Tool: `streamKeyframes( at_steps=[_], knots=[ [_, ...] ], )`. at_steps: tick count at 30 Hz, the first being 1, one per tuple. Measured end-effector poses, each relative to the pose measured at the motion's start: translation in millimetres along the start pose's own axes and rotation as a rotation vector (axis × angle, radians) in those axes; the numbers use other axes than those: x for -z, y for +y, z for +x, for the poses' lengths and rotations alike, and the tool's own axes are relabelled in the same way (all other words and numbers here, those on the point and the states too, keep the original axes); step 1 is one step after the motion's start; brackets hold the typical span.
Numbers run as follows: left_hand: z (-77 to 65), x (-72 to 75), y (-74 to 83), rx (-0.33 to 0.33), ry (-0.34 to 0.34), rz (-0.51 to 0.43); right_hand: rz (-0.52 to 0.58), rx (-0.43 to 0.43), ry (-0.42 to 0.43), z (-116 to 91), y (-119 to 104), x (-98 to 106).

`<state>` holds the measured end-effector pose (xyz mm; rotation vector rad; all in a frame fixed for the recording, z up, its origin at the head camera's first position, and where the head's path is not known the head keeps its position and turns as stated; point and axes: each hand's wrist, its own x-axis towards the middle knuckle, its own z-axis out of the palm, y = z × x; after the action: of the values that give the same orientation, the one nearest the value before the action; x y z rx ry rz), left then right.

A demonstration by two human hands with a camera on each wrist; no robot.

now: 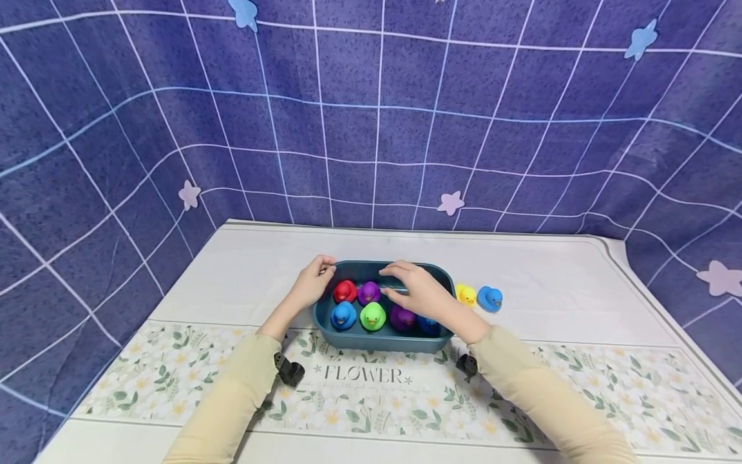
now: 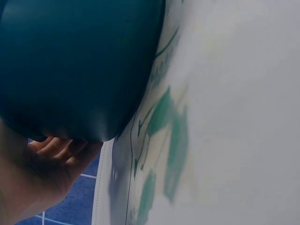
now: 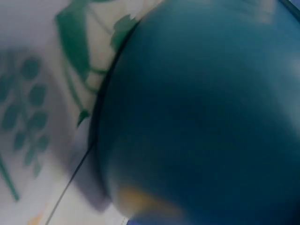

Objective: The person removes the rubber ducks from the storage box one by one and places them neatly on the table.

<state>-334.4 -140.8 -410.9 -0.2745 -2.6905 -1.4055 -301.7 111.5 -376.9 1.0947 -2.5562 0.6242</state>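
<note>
A dark teal tub [image 1: 379, 341] holds several rubber ducks: a red duck [image 1: 344, 292], a purple duck [image 1: 369, 294], a blue duck [image 1: 344, 316], a green duck [image 1: 373, 316], and at its right end another purple duck [image 1: 402, 318] and blue duck [image 1: 429, 325]. My left hand [image 1: 313, 283] grips the tub's left end near the back corner; in the left wrist view its fingers [image 2: 70, 150] go behind the wall. Over the tub's right half reaches my right hand [image 1: 420, 288], thumb and fingers apart, nothing visible between them. The tub's wall [image 3: 201, 112] hides this hand in the right wrist view.
Just right of the tub, a yellow duck [image 1: 466, 294] and a blue duck [image 1: 490, 299] stand on the white tabletop [image 1: 556, 283]. A floral runner [image 1: 371, 399] crosses the front of the table. Behind hangs a purple gridded curtain [image 1: 371, 142].
</note>
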Motion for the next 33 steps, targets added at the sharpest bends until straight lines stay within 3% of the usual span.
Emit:
streamKeyframes(
  at_steps=[18,33],
  knots=[
    [-2.4,-2.9,4.1,-0.003,-0.007,-0.004,0.005,-0.048,0.005,5.2,-2.6,-16.5],
    [1.5,0.2,-0.2,-0.011,0.0,0.008,0.08,-0.021,-0.165,10.7,1.6,-25.1]
  ],
)
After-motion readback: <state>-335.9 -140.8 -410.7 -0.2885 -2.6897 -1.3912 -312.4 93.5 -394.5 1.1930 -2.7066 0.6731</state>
